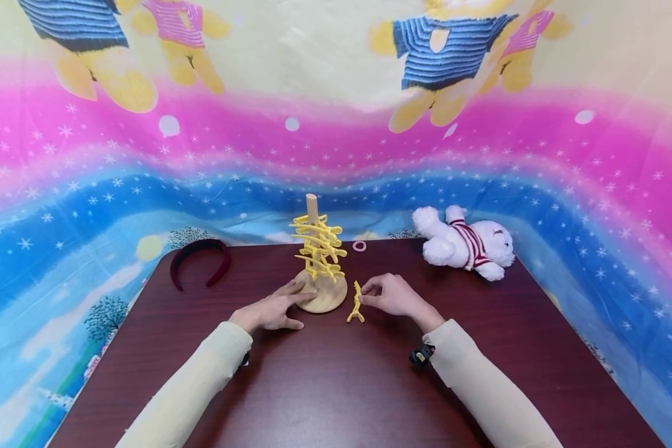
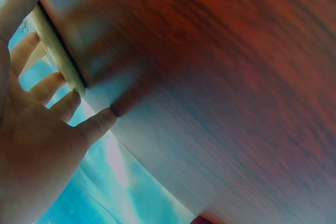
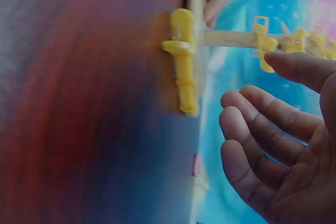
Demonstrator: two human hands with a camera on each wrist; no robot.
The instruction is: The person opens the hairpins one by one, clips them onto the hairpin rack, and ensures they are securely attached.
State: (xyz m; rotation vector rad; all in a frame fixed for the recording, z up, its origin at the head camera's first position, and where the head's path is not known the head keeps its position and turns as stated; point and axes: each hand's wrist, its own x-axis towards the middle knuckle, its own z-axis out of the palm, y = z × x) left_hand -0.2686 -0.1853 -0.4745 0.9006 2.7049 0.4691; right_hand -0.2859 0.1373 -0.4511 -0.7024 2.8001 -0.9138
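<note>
A round wooden base (image 1: 323,300) carries an upright wooden post (image 1: 312,204) with several yellow hair clips (image 1: 318,246) clamped around it. My left hand (image 1: 272,306) rests at the left of the base, fingers spread and touching its rim; the left wrist view shows fingertips along the base edge (image 2: 60,56). One loose yellow hair clip (image 3: 184,66) lies on the table just right of the base. Beside that clip is my right hand (image 1: 393,295), fingers loosely bent. In the right wrist view, a gap separates thumb and fingers, with nothing between them.
On the dark red-brown table (image 1: 325,386), a dark red headband (image 1: 219,269) lies at the back left. A small pink ring-shaped band (image 1: 359,246) sits behind the loose clip. At the back right lies a white teddy bear (image 1: 463,242). A patterned cloth (image 1: 336,143) hangs behind.
</note>
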